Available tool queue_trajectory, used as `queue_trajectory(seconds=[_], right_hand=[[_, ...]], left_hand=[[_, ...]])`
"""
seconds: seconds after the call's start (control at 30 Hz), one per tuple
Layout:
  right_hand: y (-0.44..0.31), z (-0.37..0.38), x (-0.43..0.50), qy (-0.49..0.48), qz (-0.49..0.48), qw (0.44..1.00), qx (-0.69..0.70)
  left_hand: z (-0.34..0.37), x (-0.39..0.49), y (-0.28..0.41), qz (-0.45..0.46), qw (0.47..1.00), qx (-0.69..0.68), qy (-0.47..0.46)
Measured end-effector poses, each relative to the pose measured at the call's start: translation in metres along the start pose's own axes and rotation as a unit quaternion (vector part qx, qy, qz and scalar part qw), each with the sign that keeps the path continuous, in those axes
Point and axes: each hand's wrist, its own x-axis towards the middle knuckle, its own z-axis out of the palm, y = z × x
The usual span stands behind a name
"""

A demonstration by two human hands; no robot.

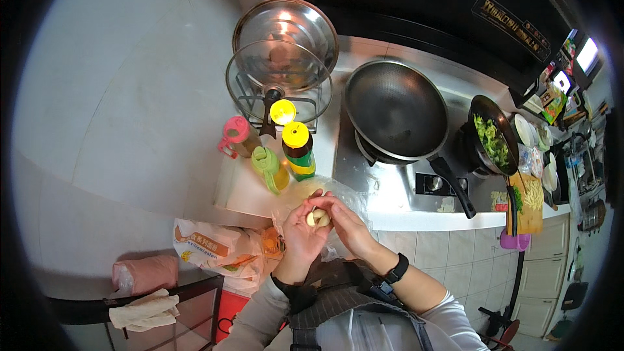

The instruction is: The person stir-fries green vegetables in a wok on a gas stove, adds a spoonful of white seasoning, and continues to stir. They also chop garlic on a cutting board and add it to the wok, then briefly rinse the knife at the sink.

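Several peeled garlic cloves (318, 217) lie cupped between my two hands, just in front of the counter edge. My left hand (303, 234) is palm up under the cloves. From the right, my right hand (347, 222) curves over and beside them, its fingertips meeting those of my left hand. Behind my hands a clear plastic bag (348, 195) rests on the counter. Beyond it stand a dark sauce bottle (300, 156) with its yellow cap flipped up, a green-lidded oil jug (269, 170) and a pink-lidded jug (240, 136).
A large wok (397, 109) sits on the gas stove (385, 185), its handle reaching past the front edge. Farther right are a pan (495, 144) of green vegetables and a cutting board (531, 222) with pale strips. Two lids (287, 14) stand in a rack at the back left.
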Motion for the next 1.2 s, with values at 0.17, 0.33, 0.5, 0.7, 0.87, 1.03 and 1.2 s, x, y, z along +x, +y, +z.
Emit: queue_trajectory(seconds=[0.17,0.33,0.5,0.7,0.87,1.03,1.2], right_hand=[[-0.016,-0.007,-0.027,0.081,-0.098,0.977,-0.174],[-0.026,-0.035,-0.074,0.120,-0.112,0.907,-0.389],[-0.035,-0.073,-0.155,0.168,-0.159,0.869,-0.437],[-0.050,-0.124,-0.292,0.304,-0.203,0.764,-0.532],[-0.041,-0.162,-0.439,0.480,-0.152,0.685,-0.527],[-0.032,-0.215,-0.546,0.670,-0.163,0.680,-0.250],[-0.065,-0.312,-0.574,0.690,-0.119,0.641,-0.315]], left_hand=[[-0.012,-0.001,0.000,-0.031,0.998,0.003,-0.051],[-0.018,-0.018,-0.001,-0.060,0.987,0.142,-0.043],[-0.006,-0.051,-0.021,-0.089,0.945,0.313,-0.040],[0.031,-0.052,-0.114,-0.202,0.894,0.390,-0.091],[0.070,-0.056,-0.242,-0.363,0.823,0.405,-0.162],[0.087,-0.065,-0.365,-0.400,0.726,0.496,-0.259],[0.096,-0.057,-0.429,-0.398,0.659,0.620,-0.149]])
